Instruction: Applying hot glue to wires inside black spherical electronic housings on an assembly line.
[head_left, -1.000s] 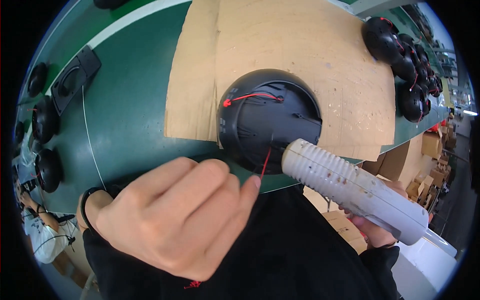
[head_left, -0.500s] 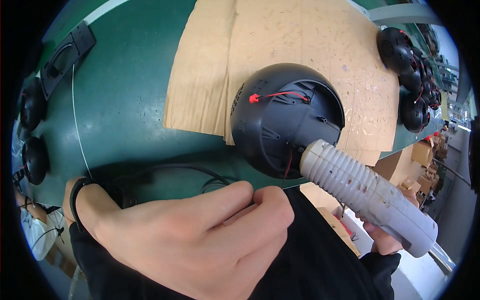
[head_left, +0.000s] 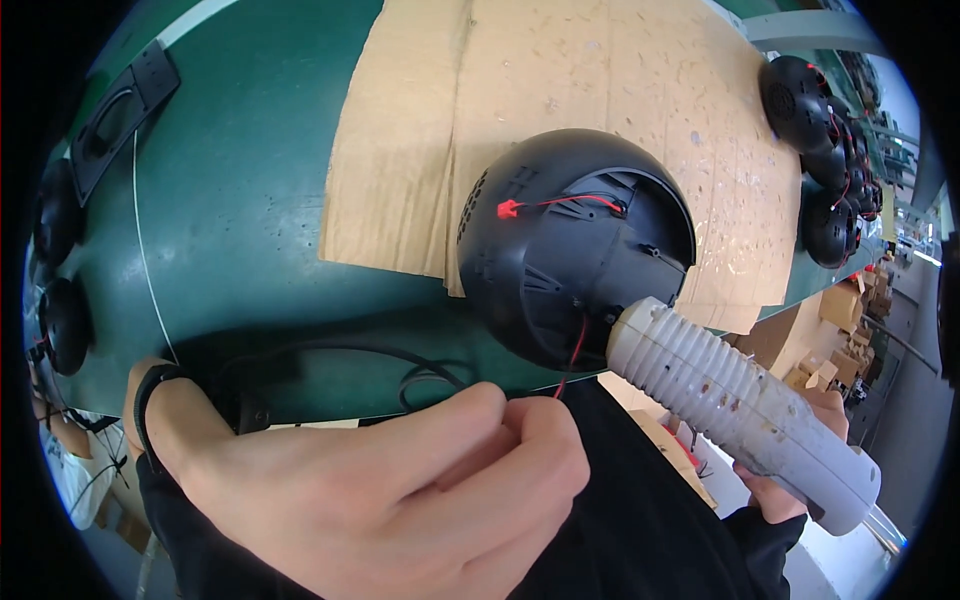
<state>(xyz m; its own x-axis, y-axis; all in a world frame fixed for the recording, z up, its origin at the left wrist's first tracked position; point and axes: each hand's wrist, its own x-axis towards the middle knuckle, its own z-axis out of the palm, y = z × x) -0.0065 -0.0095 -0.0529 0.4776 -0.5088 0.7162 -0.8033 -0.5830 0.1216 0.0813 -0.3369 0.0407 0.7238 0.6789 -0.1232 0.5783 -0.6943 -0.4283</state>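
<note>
A round black plastic housing (head_left: 500,270) rests with its open side facing up and right, partly on the cardboard and partly over the green table. From it comes a red wire pair with a red connector (head_left: 508,209). Another thin red wire (head_left: 577,343) runs down from its lower part to the fingertips of my left hand (head_left: 410,490), which is closed in a pinch on it. My right hand (head_left: 775,495), mostly hidden, grips a white hot glue gun (head_left: 740,400) with a ribbed barrel. The gun's front end lies against the housing's lower right edge; its nozzle is hidden.
A cardboard sheet (head_left: 400,150) covers part of the green table (head_left: 240,200). Several black housings (head_left: 795,100) stand at the right edge. On the left are more round housings (head_left: 65,325) and a flat black panel (head_left: 125,120). A black cable (head_left: 340,346) lies behind my left hand.
My left hand has shifted slightly down, and more of the thin red wire shows between it and the housing. The glue gun has moved slightly down and right.
</note>
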